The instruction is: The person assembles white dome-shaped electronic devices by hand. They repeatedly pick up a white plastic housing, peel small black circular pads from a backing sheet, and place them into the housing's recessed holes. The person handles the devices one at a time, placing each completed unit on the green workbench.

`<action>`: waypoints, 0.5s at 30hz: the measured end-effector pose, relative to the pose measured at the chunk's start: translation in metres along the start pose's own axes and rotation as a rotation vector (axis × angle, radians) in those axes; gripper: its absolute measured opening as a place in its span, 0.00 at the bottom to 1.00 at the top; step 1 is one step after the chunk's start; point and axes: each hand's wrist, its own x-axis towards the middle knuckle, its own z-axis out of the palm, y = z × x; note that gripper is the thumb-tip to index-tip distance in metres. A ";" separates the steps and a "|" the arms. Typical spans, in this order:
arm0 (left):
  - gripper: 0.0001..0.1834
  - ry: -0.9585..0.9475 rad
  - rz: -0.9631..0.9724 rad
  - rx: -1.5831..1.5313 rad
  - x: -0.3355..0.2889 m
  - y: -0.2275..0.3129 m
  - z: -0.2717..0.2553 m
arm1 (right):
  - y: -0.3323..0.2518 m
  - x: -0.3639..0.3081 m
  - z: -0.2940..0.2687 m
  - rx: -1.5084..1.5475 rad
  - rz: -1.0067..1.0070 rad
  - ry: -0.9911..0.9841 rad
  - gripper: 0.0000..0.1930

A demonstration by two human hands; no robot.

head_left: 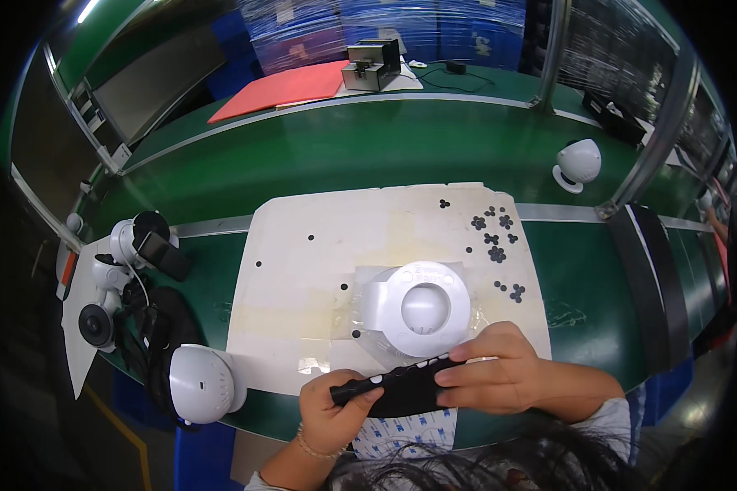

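Note:
Both my hands hold a black sheet (409, 391), folded over along its upper edge, where a few white round spots show. My left hand (329, 413) pinches its left end between thumb and fingers. At the other end, my right hand (495, 372) grips with the fingers lying along the edge. Just beyond the sheet lies a white plastic ring-shaped part (460, 311) with a side tab, resting on a clear film on the cream board (287, 319). Small black round pads (496, 254) sit in clusters at the board's right side, and several single ones lie at its left.
White camera-like devices (196, 385) with black cables crowd the left end of the green bench (344, 147). Another white device (580, 162) stands at the back right. Behind are a metal block (367, 74) and a red sheet (287, 88). Blue-printed paper (409, 434) hangs below my hands.

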 end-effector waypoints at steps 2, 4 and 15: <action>0.07 -0.051 -0.007 0.007 0.001 0.001 -0.001 | -0.002 0.003 0.004 0.060 0.058 0.040 0.15; 0.07 -0.041 0.078 -0.035 0.001 0.000 0.003 | -0.005 0.009 0.012 0.064 0.144 0.082 0.14; 0.13 -0.160 0.288 0.099 0.006 -0.004 0.001 | -0.014 0.011 0.021 0.448 0.337 0.066 0.17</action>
